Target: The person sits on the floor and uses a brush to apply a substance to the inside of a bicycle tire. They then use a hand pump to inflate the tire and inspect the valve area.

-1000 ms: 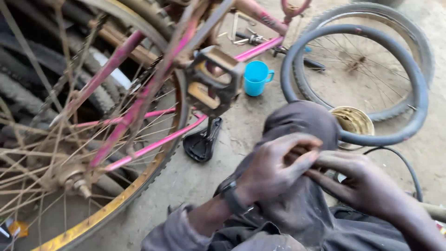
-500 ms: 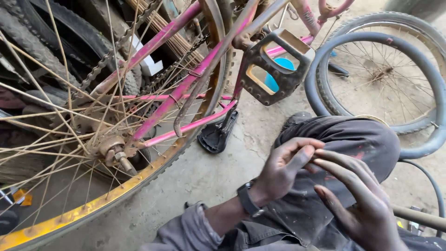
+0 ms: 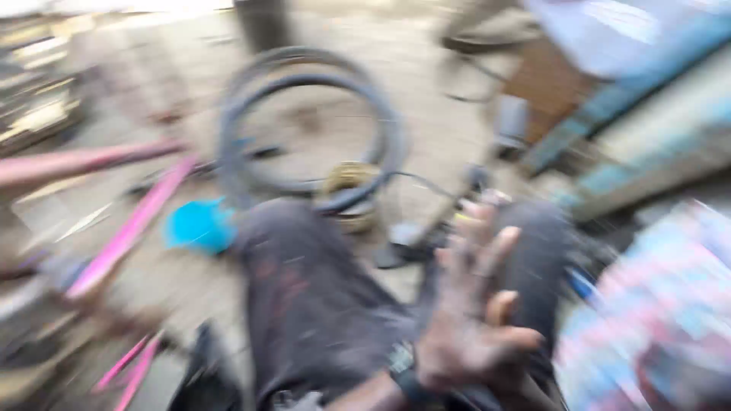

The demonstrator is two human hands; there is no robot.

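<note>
The view is heavily motion-blurred. The left hand (image 3: 468, 320), wearing a dark wristwatch (image 3: 403, 369), is raised in the lower middle with its fingers (image 3: 476, 236) spread apart and its palm open; it grips nothing and hovers just above the person's dark grey trouser knees (image 3: 304, 297). The right hand cannot be made out anywhere, so its state cannot be told.

Beyond the knees, a black rubber bicycle tyre on a spoked wheel (image 3: 304, 122) lies flat on the dusty concrete floor (image 3: 434, 129). A round brass-coloured metal part (image 3: 352, 183) sits at the tyre's near edge, touching or overlapping it. A bright blue plastic cup (image 3: 199, 224) stands on the floor just left of the left knee. Further left, the pink tubes of a bicycle frame (image 3: 133, 224) slant across the floor, with 1 tube running toward the tyre. A thin black cable (image 3: 426, 183) curves from the tyre toward the right knee.

On the right edge is a blurred patch of pink and blue patterned material (image 3: 655, 304); what it is cannot be told.
</note>
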